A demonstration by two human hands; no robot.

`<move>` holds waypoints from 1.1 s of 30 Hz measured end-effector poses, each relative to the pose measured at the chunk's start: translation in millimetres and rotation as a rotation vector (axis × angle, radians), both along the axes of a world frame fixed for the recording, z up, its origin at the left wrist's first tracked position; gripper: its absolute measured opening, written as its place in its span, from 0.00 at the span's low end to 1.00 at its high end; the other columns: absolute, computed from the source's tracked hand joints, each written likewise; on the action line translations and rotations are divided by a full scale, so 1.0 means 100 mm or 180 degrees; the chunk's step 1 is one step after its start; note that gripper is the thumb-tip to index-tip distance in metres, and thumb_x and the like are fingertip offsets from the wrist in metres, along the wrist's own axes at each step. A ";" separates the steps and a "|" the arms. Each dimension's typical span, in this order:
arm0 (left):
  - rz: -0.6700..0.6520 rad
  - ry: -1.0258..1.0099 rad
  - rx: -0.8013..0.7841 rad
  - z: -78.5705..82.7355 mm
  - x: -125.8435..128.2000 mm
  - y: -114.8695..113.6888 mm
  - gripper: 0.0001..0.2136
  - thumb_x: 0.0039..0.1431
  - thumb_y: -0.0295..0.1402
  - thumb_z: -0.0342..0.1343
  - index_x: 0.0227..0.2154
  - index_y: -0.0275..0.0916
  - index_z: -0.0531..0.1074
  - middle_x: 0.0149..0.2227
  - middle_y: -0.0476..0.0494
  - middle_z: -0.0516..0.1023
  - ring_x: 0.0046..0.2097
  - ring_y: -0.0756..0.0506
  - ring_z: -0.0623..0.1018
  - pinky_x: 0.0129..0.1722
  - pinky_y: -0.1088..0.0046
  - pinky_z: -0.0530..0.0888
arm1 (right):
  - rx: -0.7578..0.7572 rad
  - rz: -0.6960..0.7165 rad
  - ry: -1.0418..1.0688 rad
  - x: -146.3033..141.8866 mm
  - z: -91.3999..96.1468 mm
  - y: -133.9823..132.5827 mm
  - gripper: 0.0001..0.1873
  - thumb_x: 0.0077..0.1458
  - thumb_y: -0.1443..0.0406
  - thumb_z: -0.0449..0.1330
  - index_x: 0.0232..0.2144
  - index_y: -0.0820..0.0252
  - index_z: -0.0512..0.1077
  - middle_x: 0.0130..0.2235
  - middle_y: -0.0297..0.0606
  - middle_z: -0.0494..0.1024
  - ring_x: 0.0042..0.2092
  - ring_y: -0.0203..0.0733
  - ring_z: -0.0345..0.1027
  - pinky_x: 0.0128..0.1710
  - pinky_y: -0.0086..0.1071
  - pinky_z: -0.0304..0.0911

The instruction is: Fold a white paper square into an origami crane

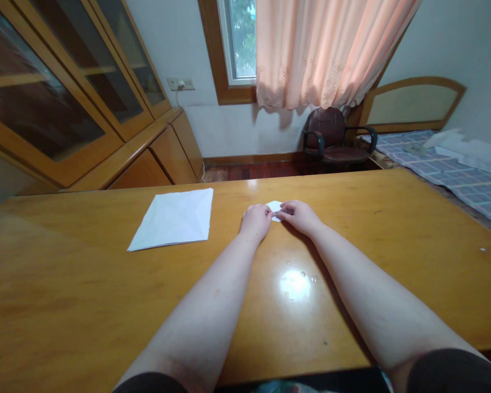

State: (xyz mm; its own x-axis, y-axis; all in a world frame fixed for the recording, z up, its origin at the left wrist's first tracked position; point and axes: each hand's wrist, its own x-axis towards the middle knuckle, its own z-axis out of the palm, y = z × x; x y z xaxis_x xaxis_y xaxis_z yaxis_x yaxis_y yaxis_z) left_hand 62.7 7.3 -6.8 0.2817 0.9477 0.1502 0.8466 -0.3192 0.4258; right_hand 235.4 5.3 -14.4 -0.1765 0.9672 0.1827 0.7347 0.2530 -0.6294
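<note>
Both my hands meet on a small folded piece of white paper (275, 207) lying on the wooden table (393, 229), a little beyond the middle. My left hand (255, 220) is curled, its fingers pressing on the paper's left side. My right hand (299, 214) pinches the paper's right edge with closed fingers. Most of the small paper is hidden under the fingers. A larger creased white sheet (174, 219) lies flat on the table to the left of my left hand, apart from it.
Wooden cabinets with glass doors (65, 93) stand along the left wall. A dark red armchair (331, 139) sits beyond the table under a window with a pink curtain (323, 49). A bed with a checked cover (462, 174) lies at the right.
</note>
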 end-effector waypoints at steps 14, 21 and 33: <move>-0.0410 -0.0351 -0.0124 -0.01 0.02 0.00 0.08 0.55 0.36 0.57 0.36 0.45 0.78 0.40 0.45 0.78 0.45 0.44 0.74 0.48 0.69 0.69 | 0.0020 -0.0021 0.0066 0.04 -0.04 0.03 0.02 0.47 0.65 0.65 0.26 0.55 0.78 0.36 0.36 0.78 0.39 0.40 0.70 0.43 0.32 0.63; -0.0261 -0.0206 -0.0151 0.00 0.01 0.01 0.09 0.56 0.37 0.55 0.32 0.43 0.80 0.36 0.44 0.79 0.41 0.45 0.74 0.44 0.69 0.69 | 0.0188 0.0083 -0.0043 0.03 -0.03 0.02 0.06 0.47 0.62 0.65 0.23 0.57 0.77 0.35 0.37 0.78 0.38 0.40 0.70 0.43 0.32 0.62; 0.0121 -0.0044 -0.0199 0.04 0.01 -0.03 0.12 0.58 0.40 0.52 0.32 0.42 0.79 0.36 0.41 0.79 0.39 0.43 0.74 0.42 0.68 0.69 | -0.0353 -0.0321 -0.0510 -0.04 0.09 -0.04 0.14 0.51 0.54 0.59 0.24 0.58 0.76 0.26 0.36 0.75 0.27 0.36 0.64 0.25 0.28 0.51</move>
